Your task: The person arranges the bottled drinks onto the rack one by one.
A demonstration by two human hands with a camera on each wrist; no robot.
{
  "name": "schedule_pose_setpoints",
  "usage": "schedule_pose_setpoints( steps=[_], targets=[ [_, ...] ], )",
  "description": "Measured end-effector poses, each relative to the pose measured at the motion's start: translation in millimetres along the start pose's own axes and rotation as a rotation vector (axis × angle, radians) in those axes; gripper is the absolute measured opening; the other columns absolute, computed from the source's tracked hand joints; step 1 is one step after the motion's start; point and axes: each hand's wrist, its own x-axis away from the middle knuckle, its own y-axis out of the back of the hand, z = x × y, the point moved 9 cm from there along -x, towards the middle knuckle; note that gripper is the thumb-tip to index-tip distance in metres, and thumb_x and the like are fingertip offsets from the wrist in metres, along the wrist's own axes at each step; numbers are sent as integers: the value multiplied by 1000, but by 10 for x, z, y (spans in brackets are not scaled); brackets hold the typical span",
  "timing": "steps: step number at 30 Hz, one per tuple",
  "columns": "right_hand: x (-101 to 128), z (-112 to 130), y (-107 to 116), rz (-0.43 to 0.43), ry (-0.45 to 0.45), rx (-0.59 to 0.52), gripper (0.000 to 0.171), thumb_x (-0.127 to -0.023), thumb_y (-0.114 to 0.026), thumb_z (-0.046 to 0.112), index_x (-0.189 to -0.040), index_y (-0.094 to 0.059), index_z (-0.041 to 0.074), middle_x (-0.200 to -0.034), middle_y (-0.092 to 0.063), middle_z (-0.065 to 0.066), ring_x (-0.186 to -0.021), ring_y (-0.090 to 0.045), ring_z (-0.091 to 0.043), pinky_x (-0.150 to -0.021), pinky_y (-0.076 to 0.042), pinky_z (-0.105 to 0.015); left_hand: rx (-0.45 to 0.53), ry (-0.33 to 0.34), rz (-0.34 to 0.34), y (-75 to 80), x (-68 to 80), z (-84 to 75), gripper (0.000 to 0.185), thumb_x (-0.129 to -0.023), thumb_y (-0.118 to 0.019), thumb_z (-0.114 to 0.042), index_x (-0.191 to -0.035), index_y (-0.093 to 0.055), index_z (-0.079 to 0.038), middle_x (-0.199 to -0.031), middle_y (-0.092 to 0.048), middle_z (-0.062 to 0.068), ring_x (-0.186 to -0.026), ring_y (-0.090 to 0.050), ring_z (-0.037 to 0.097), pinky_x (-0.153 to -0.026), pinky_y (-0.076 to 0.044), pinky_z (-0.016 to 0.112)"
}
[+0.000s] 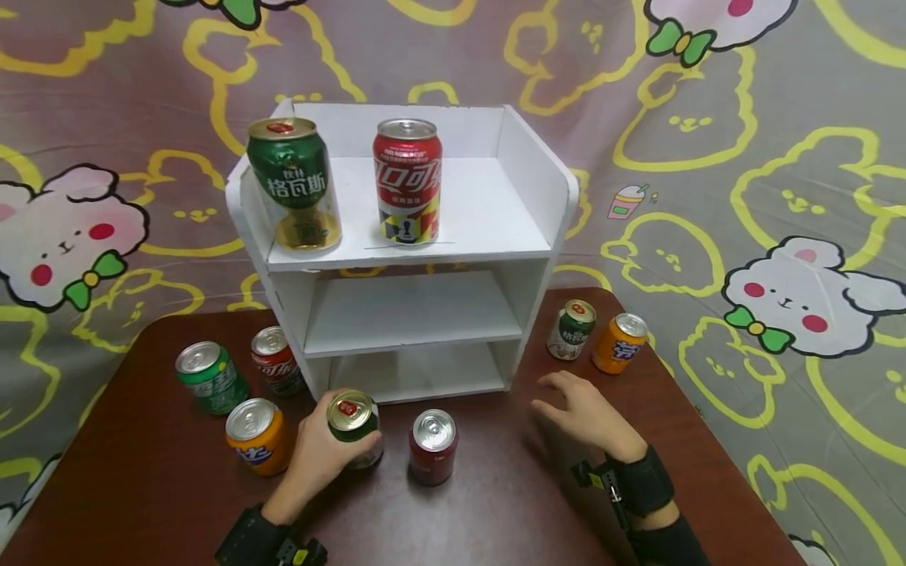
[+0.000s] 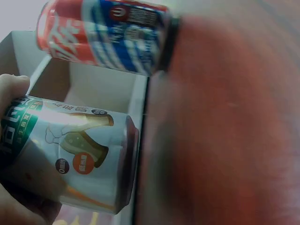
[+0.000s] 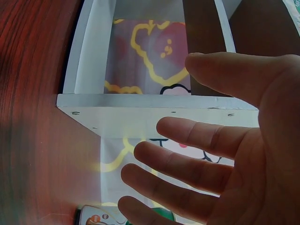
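My left hand [image 1: 318,452] grips a green and white can with a gold top [image 1: 351,417], thumb on its near side, before the shelf's front left corner. The left wrist view shows its white printed side [image 2: 86,154]. Just right of it a red cola can [image 1: 433,452] stands upright on the table. My right hand [image 1: 583,413] hovers over the table beyond the shelf's right front corner, holding nothing; its fingers spread apart in the right wrist view. On the white shelf's [image 1: 418,310] top level stand a green and gold can [image 1: 297,185] and a red cola can [image 1: 408,177].
Left of the shelf stand a green can [image 1: 212,381], a red can [image 1: 274,358] and an orange can [image 1: 259,440]. To its right are a green and white can [image 1: 570,334] and another orange can [image 1: 618,346]. A patterned cloth [image 1: 672,189] hangs behind the brown table [image 1: 495,511].
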Motion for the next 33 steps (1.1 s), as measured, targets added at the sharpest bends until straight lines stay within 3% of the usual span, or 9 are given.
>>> schedule_pose_setpoints(
  steps=[6,11,25,33],
  targets=[
    [-6,-2,8,-3,1,2,35,-90,-66,28,-115,-61,4,-111,-61,-9,-100,-60,-28,-82,-49,-46,30,-79,-34,203,-51,-254,65,-64,-88,-20,-117,-55,-4,-99,-66,9,-86,-63,22,-69,-52,32],
    [-2,-22,-3,8,-7,-2,35,-90,-66,27,-115,-60,3,-111,-61,-11,-100,-59,-30,-82,-49,-46,52,-126,-15,293,-109,-489,66,-64,-88,-18,-119,-54,-6,-102,-65,7,-87,-63,20,-71,-52,32],
    [38,-97,-42,49,-43,3,42,-91,-64,34,-118,-59,3,-115,-59,-16,-103,-58,-33,-83,-48,-48,170,-211,203,224,-249,-1335,65,-65,-88,-22,-119,-54,-13,-101,-65,0,-87,-63,13,-73,-53,34],
    [17,-51,-31,54,-22,-3,42,-91,-64,35,-117,-59,3,-114,-59,-14,-100,-59,-32,-82,-49,-47,141,-265,272,250,-351,-1813,65,-65,-87,-25,-120,-53,-12,-100,-64,-1,-89,-61,12,-77,-50,34]
  ],
)
